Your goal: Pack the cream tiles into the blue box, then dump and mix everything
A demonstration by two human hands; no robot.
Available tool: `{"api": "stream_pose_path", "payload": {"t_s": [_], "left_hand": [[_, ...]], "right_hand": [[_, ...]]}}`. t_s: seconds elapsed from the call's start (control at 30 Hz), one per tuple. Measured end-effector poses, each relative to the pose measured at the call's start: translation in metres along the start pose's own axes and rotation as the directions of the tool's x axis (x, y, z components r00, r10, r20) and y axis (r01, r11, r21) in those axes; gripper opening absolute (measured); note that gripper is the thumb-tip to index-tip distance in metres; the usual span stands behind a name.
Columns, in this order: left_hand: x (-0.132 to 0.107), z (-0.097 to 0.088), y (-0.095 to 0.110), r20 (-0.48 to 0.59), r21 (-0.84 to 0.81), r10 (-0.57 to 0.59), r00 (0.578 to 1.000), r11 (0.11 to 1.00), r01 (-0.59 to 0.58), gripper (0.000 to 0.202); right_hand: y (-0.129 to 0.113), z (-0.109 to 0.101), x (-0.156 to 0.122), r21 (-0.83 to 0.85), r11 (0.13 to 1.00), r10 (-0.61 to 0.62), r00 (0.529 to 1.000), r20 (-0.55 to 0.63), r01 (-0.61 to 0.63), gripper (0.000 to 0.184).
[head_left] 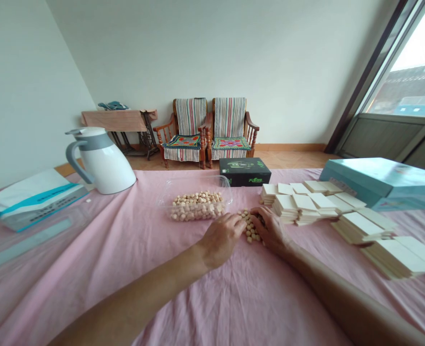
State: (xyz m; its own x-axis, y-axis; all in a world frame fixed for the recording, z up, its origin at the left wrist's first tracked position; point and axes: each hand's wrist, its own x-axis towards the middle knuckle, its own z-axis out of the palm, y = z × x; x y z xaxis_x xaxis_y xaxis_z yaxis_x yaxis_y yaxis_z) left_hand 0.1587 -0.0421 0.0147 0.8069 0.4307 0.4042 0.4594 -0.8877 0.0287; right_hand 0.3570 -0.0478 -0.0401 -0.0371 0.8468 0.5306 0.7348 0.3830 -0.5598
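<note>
Flanking round pieces (pixel 250 228), both hands (pixel 222 239) (pixel 272 231), visible patch running near-to-far, tub (pixel 191 183) lying crosswise

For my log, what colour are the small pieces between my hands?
The small pieces are pale tan, best in the head view.

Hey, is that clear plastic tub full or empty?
Partly full: small pale pieces fill the lower part of the clear plastic tub, bare plastic showing above them.

A white jug (pixel 109 166) and black box (pixel 245 172) rest on pink cloth (pixel 107 235).
</note>
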Motion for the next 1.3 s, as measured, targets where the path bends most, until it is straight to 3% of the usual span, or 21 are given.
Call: {"api": "stream_pose_path", "payload": {"t_s": [0.13,0.23,0.33,0.47,0.6,0.7,0.77,0.87,0.97,1.1,1.3], "left_hand": [[-0.004,0.024,-0.004,0.058,-0.017,-0.077,0.995,0.997,0.078,0.016],[-0.006,0.025,-0.006,0.04,-0.061,-0.104,0.994,0.993,0.106,0.013],[-0.006,0.013,-0.003,-0.009,-0.072,-0.084,0.996,0.994,0.083,0.01],[0.0,-0.017,-0.006,-0.183,0.004,-0.024,0.983,1.0,0.025,0.014],[0.006,-0.043,-0.027,-0.369,0.135,-0.074,0.927,0.982,0.132,0.015],[0.006,-0.052,-0.039,-0.503,0.155,-0.149,0.852,0.953,0.258,0.016],[0.004,-0.051,-0.037,-0.532,0.127,-0.109,0.84,0.97,0.206,0.018],[0.002,-0.037,-0.023,-0.386,0.048,0.011,0.922,0.999,0.008,0.017],[0.001,-0.012,-0.008,-0.152,-0.082,0.013,0.988,0.996,-0.026,0.014],[0.0,0.019,-0.002,-0.001,-0.188,-0.061,0.998,0.98,0.06,0.008],[-0.003,0.027,-0.002,-0.024,-0.231,-0.072,0.997,0.971,0.065,0.008]], "right_hand": [[0.0,0.0,0.0,0.004,1.0,0.006,1.0,-0.002,-0.006,0.016],[-0.001,-0.001,0.0,0.008,1.0,0.004,1.0,0.006,-0.004,0.016],[-0.002,-0.002,0.0,0.009,1.0,0.004,1.0,0.006,-0.004,0.017],[0.0,-0.001,0.0,-0.007,1.0,0.006,1.0,0.002,-0.006,0.017],[0.002,0.001,0.0,-0.01,1.0,0.018,1.0,-0.001,-0.018,0.018],[0.002,0.001,0.0,-0.009,1.0,0.018,1.0,0.002,-0.018,0.017],[0.003,0.001,0.0,-0.015,1.0,0.021,1.0,0.002,-0.021,0.017],[0.002,0.001,0.0,-0.016,1.0,0.016,1.0,0.0,-0.016,0.017],[0.001,0.0,0.0,-0.002,1.0,0.005,1.0,0.003,-0.005,0.017],[-0.001,-0.001,0.0,0.005,1.0,0.006,1.0,0.009,-0.006,0.017],[0.0,0.0,0.0,0.001,1.0,0.003,1.0,-0.002,-0.003,0.017]]}}
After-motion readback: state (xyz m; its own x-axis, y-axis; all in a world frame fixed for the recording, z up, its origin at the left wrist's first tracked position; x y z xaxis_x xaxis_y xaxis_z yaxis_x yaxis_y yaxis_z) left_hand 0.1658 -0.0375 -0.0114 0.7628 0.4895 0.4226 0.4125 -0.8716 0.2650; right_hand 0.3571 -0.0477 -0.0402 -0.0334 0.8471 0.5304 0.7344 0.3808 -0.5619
